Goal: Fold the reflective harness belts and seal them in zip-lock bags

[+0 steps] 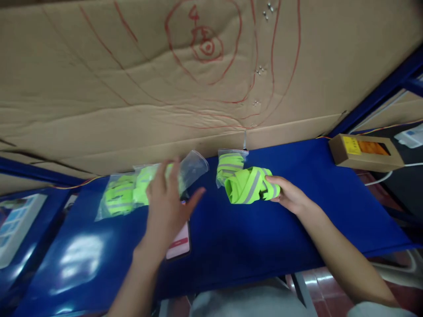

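Note:
My right hand grips a bundle of fluorescent yellow-green reflective strap with silver-grey stripes and a small black piece. It is held above the blue table. Right behind it lies a clear plastic bag with a similar folded strap inside. My left hand, slightly blurred, is raised with fingers apart and nothing in it. Beyond it, partly hidden, are a clear bag that looks unfilled at its visible end and more bagged yellow-green straps to the left. Below the left hand lies a phone with a lit screen, partly covered.
A cardboard panel with red marker lines stands along the back of the blue table. An open-windowed brown box with orange contents sits at the far right. Blue metal posts rise at the right, and a white object lies far left.

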Demonstrator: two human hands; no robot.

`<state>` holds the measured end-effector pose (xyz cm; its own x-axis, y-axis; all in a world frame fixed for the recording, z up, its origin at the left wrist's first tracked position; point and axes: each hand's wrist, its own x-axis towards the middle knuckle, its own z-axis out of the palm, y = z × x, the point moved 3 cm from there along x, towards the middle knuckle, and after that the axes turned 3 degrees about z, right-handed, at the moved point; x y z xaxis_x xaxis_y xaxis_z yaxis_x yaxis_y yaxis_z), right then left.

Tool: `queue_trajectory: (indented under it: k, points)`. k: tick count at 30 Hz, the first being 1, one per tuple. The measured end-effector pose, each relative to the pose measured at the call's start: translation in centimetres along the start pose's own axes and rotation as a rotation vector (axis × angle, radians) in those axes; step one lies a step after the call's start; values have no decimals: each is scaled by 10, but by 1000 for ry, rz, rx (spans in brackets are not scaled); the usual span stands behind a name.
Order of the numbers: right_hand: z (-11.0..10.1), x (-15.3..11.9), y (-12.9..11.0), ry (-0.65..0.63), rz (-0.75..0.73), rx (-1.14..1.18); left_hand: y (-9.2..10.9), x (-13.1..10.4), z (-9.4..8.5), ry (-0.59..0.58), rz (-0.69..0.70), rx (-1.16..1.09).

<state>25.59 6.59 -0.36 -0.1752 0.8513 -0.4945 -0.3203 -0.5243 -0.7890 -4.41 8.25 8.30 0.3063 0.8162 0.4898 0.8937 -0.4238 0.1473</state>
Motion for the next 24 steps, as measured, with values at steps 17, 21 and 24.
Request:
queue_trajectory:
  k: [17, 21, 24]
  points:
    - [23, -13, 4, 15, -178, -169, 67, -35, 72, -256, -915, -1646]
    - [23, -16, 4, 138, -420, -406, 72, -40, 90, -291, -1156, -1953]
    - [30, -20, 7, 85, -524, -519, 73, -42, 94, -353, -1161, -2087]
